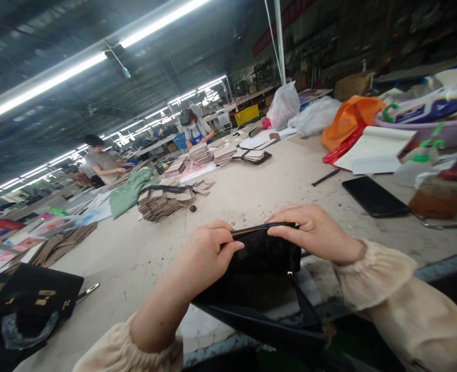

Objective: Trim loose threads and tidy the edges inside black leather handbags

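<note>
A black bag [259, 289] hangs over the near edge of the table, its mouth facing me and a zipper pull showing at its right side. My left hand [211, 253] pinches the left part of its upper rim between thumb and fingers. On the right part of that same rim, my right hand [309, 230] is closed, thumb on the near side and fingers behind. The rim runs nearly straight between both hands. Much of the bag's interior is dark.
Another black bag [30, 294] with gold fittings lies at left. Stacked brown pieces [164, 201] and a green cloth [130, 191] are beyond my hands. To the right are a phone [375, 196], a notepad [379, 147] and an amber bottle [441, 194]. Two people work farther back.
</note>
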Available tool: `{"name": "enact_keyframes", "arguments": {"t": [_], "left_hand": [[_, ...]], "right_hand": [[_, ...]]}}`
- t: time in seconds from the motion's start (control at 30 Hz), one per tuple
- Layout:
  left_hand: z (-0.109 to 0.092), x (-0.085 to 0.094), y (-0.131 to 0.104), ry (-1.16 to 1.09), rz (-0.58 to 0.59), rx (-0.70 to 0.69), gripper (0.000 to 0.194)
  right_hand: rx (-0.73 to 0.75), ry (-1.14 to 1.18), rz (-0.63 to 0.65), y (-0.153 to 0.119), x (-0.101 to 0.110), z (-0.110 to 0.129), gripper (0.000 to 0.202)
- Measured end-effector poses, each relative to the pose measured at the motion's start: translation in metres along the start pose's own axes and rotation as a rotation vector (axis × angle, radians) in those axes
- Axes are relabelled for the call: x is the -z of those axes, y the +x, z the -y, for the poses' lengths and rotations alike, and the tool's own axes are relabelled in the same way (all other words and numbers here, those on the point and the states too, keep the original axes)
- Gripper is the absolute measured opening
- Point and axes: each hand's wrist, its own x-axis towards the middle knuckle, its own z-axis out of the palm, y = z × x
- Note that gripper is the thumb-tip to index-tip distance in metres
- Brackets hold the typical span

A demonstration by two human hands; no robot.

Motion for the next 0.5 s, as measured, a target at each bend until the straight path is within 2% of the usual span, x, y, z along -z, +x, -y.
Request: {"name": "enact_keyframes", "arguments": {"t": [0.5], "left_hand": [[-0.0038, -0.0044, 0.0097, 0.189, 0.008, 0.112, 0.028]], "right_hand": [[-0.001, -0.038, -0.017, 0.0006, -0.0012, -0.0001, 0.023]]}}
